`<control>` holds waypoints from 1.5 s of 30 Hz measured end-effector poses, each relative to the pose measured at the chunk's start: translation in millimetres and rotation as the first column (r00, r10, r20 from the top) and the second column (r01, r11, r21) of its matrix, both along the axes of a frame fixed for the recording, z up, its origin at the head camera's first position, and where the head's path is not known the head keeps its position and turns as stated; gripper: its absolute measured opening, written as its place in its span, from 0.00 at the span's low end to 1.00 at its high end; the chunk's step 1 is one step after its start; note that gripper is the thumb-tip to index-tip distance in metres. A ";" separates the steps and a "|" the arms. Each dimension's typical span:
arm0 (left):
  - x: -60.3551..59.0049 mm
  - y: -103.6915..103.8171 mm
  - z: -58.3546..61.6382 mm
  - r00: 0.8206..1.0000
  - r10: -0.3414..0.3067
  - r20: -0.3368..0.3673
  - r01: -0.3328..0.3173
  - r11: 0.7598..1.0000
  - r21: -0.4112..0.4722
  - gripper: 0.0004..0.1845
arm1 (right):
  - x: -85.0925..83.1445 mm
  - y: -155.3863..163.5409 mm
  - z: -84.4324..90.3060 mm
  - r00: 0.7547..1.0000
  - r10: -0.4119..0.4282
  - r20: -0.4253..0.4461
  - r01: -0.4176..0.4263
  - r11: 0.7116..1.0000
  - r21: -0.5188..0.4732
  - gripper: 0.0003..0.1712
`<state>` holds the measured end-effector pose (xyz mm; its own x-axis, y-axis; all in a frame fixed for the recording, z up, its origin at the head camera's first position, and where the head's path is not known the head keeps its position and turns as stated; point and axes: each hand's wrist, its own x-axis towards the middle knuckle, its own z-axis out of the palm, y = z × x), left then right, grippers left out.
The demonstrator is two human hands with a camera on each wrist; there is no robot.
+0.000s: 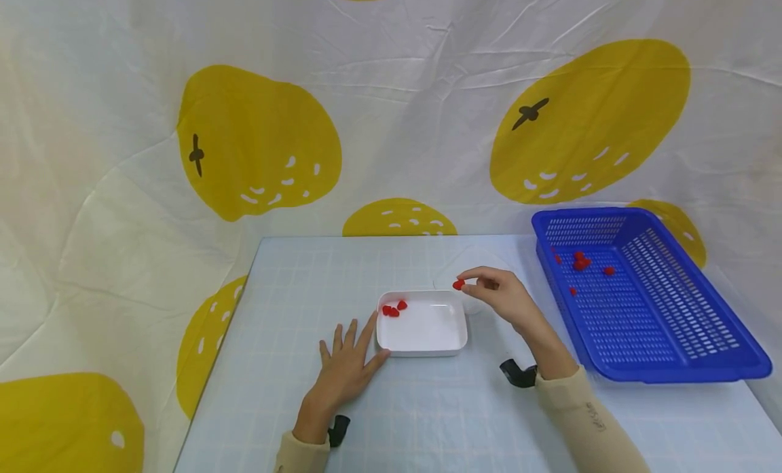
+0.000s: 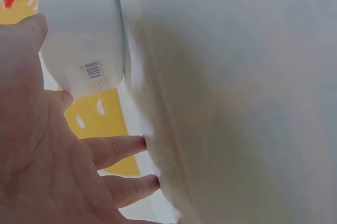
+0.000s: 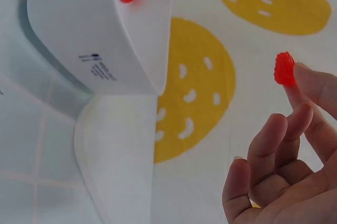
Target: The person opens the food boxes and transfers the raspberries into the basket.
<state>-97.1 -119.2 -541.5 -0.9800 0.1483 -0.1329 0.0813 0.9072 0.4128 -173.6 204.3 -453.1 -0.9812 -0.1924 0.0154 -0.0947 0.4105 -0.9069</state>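
Between its thumb and index finger, my right hand (image 1: 504,298) pinches a red raspberry (image 3: 284,69) above the back right corner of a white tray (image 1: 424,332). The bumpy surface of the fruit shows in the right wrist view. A few more raspberries (image 1: 394,312) lie in the tray's back left part. My left hand (image 1: 343,372) rests with spread, straight fingers at the tray's left side, its thumb and index finger against the wall. In the left wrist view a barcode (image 2: 93,69) is printed on the outside of the tray.
On the right stands a blue perforated basket (image 1: 654,372) with several raspberries (image 1: 580,262) toward its back left. Behind the tray lies a clear, thin-edged sheet or lid (image 1: 449,261), partly hidden by my right hand. A patterned cloth (image 1: 415,147) hangs behind the table (image 1: 287,283).
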 end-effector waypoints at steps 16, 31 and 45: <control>-0.6 0.3 -0.5 1.000 -0.004 -0.003 0.004 1.000 0.001 0.45 | 11.2 66.0 41.7 0.992 -0.112 -0.052 0.113 0.993 0.018 0.20; 0.6 -1.4 -1.5 1.000 -0.001 -0.004 0.001 1.000 0.006 0.45 | 13.2 146.3 61.0 0.969 -0.245 0.018 0.242 0.965 0.099 0.26; 0.1 -1.2 0.0 1.000 -0.002 0.003 0.002 1.000 0.001 0.45 | -16.5 202.9 27.5 0.907 -0.383 0.176 0.352 0.917 0.186 0.31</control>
